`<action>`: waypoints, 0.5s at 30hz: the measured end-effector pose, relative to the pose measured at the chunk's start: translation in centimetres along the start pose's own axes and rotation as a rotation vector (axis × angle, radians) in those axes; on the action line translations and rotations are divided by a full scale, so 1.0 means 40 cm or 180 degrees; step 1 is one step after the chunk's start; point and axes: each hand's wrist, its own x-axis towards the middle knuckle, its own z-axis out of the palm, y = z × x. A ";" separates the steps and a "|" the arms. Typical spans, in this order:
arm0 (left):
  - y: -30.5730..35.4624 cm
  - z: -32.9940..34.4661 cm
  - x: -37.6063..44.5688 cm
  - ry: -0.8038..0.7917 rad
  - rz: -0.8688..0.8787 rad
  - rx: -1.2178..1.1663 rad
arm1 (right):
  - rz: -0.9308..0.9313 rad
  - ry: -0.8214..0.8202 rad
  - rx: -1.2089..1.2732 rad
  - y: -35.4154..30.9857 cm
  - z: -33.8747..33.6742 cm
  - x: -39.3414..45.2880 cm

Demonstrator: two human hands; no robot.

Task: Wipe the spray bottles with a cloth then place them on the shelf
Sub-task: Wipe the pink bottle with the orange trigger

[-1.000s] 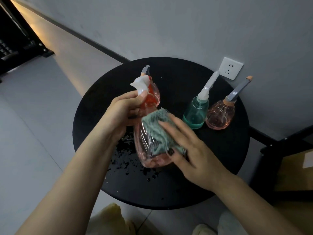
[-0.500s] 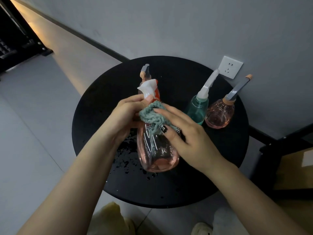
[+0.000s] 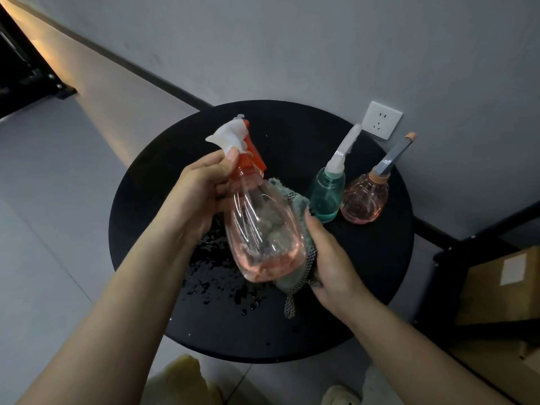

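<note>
I'm mid-wipe on the pink spray bottle [image 3: 264,229], held tilted in the air above the round black desk [image 3: 374,287]. My left hand [image 3: 198,197] is clenched around its neck just under the orange and white trigger head [image 3: 236,141]. My right hand [image 3: 330,258] grips the grey-green cloth [image 3: 295,206], pressed against the far side and base of the bottle; I see the cloth through the clear plastic.

Step in hand, I judge: wiping the first bottle. Next I'd turn it in my left hand so the cloth reaches the near face, then carry it off to the shelf. No shelf is clearly in view, so I'd have to look for it first.

Beyond the pink bottle, toward the wall, the teal bottle [image 3: 327,197] and the small pink bottle [image 3: 365,200] stand upright, close together and near the desk's far edge below the wall socket [image 3: 381,119]. Water droplets [image 3: 216,276] speckle the desk under the pink bottle, so setting it back there would wet it. Nearer me than the pink bottle the desk is bare, with open room. To the right of the desk sit a dark frame [image 3: 455,258] and a cardboard box [image 3: 502,287], tight on that side.
</note>
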 end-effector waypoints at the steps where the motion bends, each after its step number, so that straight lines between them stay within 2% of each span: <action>1: 0.000 0.006 -0.001 -0.0006 0.0116 0.0008 | 0.0379 0.0149 0.0386 0.000 -0.004 0.001; 4: 0.003 0.029 -0.006 0.0023 0.0421 0.0076 | 0.1156 0.0613 0.1142 0.003 -0.014 0.001; 7: -0.005 0.053 -0.009 0.0014 0.0601 0.0114 | 0.1514 0.0729 0.1544 0.011 -0.022 0.003; 15: -0.046 0.149 -0.004 -0.0093 0.0601 0.0388 | 0.1536 0.1028 0.1556 0.008 -0.104 -0.030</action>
